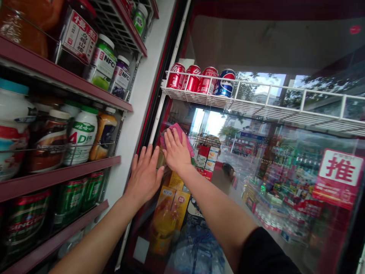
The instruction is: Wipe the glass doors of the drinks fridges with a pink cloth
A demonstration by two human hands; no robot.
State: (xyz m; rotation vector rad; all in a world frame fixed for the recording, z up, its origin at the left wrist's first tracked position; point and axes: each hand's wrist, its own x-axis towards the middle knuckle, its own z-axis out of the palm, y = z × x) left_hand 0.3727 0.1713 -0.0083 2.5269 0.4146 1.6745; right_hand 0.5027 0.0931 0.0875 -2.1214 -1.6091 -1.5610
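A pink cloth (186, 141) lies against the inner side of the glass door (256, 160), just below the wire door rack. My right hand (177, 150) holds it pressed to the glass, fingers laid over it; part of the cloth is hidden under the palm. To the left of it, my left hand (146, 173) is open with its fingers spread, holding nothing. It rests by the door's hinge-side edge, overlapping the metal frame strip (157, 123); whether it touches the frame I cannot tell.
A white wire rack (268, 97) crosses the door, with red cola cans (208, 80) and a blue Pepsi can (225, 82) at its left end. Fridge shelves (65, 85) with several bottles and green cans (71, 198) stand on the left. A red-and-white sticker (339, 175) is on the glass.
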